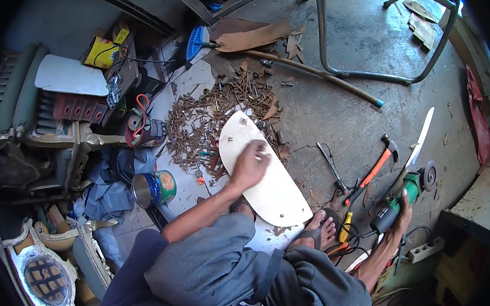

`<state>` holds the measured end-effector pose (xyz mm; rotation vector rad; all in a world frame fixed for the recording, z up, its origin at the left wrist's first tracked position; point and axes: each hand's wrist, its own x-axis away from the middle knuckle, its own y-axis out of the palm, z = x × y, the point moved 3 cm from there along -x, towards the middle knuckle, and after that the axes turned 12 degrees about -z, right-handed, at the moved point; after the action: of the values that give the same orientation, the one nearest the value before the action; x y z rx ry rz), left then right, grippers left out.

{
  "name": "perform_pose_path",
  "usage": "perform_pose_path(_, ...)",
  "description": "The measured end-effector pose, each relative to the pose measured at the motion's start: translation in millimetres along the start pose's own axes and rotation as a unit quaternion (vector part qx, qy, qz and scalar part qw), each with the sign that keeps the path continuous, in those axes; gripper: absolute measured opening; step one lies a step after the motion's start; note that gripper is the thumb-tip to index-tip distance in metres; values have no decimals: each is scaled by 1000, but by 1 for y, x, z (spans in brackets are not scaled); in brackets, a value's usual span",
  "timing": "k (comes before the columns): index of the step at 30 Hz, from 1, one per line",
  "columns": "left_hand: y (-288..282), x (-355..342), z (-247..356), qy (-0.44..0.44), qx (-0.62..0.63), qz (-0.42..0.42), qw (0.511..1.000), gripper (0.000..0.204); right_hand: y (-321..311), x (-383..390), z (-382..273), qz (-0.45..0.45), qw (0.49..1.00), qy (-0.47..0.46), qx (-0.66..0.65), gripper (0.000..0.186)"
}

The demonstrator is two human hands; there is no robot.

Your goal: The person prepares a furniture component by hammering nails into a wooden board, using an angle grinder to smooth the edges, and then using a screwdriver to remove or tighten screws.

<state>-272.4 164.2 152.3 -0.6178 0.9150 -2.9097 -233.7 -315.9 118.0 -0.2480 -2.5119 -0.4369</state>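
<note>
A white, oblong board (282, 192) with rounded ends and metal fittings in its face lies slantwise in front of my legs. My left hand (251, 167) is over its upper part with the fingers curled in. What those fingers hold, if anything, is too small to make out. Off to the right, my right hand (404, 214) grips a green angle grinder (407, 191) by its body. The grinder's disc (428, 176) points away from me, above the floor.
A heap of rusty screws and nails (202, 121) spreads beyond the board. Right of my foot lie a hammer (373, 172), a yellow-handled screwdriver (345, 228) and cables. A broom (319, 73) and metal chair frame (369, 76) are farther off. Carved furniture parts (49, 270) and a tin (154, 187) stand left.
</note>
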Motion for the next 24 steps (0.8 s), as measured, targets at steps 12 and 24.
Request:
perform_pose_path(12, 2, 70, -101, -293, 478, 8, 828, 38, -127, -81, -31, 250, 871, 18, 423, 68)
perform_pose_path(24, -50, 21, -40, -104, 602, -56, 789, 40, -131, -69, -21, 279, 836, -42, 470, 81)
